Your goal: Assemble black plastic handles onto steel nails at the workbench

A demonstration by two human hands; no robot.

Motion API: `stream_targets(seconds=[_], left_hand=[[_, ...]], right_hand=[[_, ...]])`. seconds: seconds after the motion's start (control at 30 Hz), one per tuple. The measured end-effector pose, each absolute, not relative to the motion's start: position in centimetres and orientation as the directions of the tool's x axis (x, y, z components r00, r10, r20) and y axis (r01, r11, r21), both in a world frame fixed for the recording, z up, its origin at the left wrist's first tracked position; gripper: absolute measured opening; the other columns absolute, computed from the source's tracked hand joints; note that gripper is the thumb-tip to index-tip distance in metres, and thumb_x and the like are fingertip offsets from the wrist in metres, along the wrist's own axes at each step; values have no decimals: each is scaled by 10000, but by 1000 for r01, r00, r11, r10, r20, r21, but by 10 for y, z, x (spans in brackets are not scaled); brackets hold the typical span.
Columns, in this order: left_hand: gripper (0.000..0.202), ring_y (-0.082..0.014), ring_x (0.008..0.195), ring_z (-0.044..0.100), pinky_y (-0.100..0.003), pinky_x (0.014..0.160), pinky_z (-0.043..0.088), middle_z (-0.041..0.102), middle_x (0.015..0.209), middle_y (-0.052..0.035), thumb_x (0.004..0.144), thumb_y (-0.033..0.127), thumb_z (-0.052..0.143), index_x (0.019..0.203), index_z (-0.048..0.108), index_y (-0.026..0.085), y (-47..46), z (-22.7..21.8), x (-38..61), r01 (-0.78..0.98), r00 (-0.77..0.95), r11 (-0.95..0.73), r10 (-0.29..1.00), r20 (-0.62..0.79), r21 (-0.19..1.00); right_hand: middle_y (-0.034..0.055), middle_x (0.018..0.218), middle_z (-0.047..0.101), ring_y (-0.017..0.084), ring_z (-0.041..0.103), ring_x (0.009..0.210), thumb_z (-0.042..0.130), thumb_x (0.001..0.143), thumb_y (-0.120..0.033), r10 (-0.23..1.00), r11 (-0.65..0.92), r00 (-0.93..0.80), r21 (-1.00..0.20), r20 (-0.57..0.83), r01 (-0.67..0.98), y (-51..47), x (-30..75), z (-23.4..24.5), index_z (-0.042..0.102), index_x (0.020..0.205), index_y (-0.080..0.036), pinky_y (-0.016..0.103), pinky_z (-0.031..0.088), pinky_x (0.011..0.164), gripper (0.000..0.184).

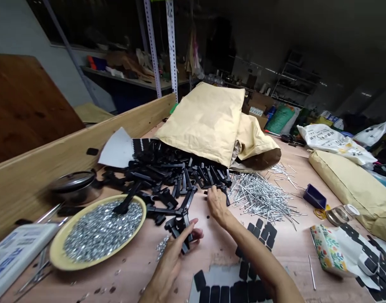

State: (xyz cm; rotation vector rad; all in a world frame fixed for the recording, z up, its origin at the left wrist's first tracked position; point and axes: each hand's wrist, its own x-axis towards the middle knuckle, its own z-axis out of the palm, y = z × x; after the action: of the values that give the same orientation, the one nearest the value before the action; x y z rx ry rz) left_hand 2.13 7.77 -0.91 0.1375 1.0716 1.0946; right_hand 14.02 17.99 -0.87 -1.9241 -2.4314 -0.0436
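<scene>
My left hand [175, 254] is curled around black plastic parts [177, 227] with a slotted, bracket-like shape, held low over the table. My right hand [218, 205] reaches to the near edge of a heap of black plastic parts [161, 168]. Its fingers are bent together and point away, so the tips and anything between them are hidden. Just right of these fingers lies a heap of thin silver metal pins [259, 195]. On the left stands a yellow bowl [58, 256] full of small shiny metal pieces, with a black scoop-like piece [126, 204] resting in it.
Large paper sacks [208, 122] lie behind the heap. Black rectangular pads [214, 292] sit on a sheet in front. A lidded metal pot [75, 187] stands by the wooden side board [54, 151]. To the right are a small dark blue tray [315, 197], a glass jar [338, 214] and a floral box [330, 248].
</scene>
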Motion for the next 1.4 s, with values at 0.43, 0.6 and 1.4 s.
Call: stream_targets(seconds=[0.43,0.6,1.4], left_hand=[[329,-188,681,698,-296,594,574,718,832,-50,758,22,602,1053,605,168,81,-26,30,-776,206,524,738,-643,352],[446,-187,697,690,-267,556,562,721,835,-40,654,87,736,1070,620,197,77,-18,30,-709,146,464,834,-532,532],[347,-172,659,661,-260,617,516,718,698,-38,417,261,841,714,710,140,58,-38,46,-427,-87,326,913,-398,843]], right_hand=[[105,1073,595,218,578,968,443,846,-157,908,392,-264,-438,326,809,111,192,-15,547,1098,-179,374,497,798,273],[129,1007,629,252,577,938,447,871,-159,997,-68,73,-149,33,986,159,197,-5,594,1062,-177,335,448,740,242],[133,919,643,221,582,839,382,825,35,927,363,-375,200,23,910,152,223,-10,668,894,-122,303,486,639,333]])
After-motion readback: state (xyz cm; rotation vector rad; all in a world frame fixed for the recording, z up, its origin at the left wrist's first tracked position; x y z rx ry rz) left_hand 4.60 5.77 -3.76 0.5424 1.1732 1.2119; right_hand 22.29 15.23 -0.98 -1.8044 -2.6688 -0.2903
